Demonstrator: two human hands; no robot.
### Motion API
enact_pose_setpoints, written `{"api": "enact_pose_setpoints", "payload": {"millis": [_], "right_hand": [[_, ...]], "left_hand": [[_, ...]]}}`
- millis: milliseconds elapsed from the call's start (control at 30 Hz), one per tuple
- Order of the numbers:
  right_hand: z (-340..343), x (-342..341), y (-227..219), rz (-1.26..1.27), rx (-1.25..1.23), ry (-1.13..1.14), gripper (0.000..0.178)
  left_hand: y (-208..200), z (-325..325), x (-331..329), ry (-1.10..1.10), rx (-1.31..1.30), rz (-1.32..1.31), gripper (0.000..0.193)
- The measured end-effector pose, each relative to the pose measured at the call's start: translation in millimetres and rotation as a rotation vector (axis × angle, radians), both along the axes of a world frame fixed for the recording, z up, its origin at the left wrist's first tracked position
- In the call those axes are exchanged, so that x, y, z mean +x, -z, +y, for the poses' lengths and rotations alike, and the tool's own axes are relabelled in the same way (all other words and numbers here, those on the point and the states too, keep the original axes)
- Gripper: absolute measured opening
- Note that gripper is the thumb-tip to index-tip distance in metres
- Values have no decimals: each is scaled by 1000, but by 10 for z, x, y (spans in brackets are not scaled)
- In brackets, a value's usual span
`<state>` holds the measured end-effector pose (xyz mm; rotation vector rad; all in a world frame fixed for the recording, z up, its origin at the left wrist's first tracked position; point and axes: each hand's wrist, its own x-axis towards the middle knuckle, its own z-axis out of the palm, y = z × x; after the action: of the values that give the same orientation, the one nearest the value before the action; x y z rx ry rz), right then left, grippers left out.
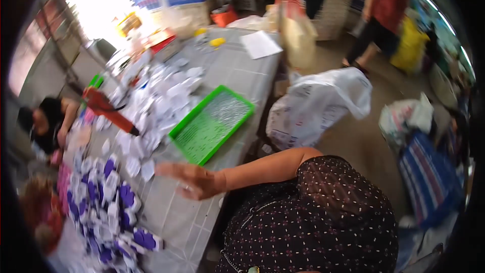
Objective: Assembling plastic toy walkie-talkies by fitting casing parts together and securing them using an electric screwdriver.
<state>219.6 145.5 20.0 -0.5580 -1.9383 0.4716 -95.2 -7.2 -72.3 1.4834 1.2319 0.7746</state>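
My right hand (194,179) reaches over the grey table from the right, blurred, its fingers stretched out and nothing visible in them. Just beyond the fingertips lie loose white plastic pieces (147,170). A green tray (203,163) holding many small shiny metal parts, which look like screws, sits just above the hand. Left of the hand, an orange-red power screwdriver (108,107) hangs at a slant over the white pieces, its dark tip pointing down. A heap of white and purple plastic parts (108,207) lies at the lower left. My left hand is out of view.
Across the table, a person (50,121) sits at the left edge. Red and blue boxes stand at the far end beside a white sheet (260,44). Right of the table are a white plastic bag (316,103), a striped bag (429,177) and a person in red (386,0).
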Motion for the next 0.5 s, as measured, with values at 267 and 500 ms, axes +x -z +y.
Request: {"api": "enact_pose_setpoints", "payload": {"millis": [267,500], "right_hand": [[-333,551,436,-167,159,3,59],[-258,1201,-290,-261,472,310,27]], "left_hand": [[151,517,96,277,-3,121,41],[172,-404,-697,45,-52,281,39]]}}
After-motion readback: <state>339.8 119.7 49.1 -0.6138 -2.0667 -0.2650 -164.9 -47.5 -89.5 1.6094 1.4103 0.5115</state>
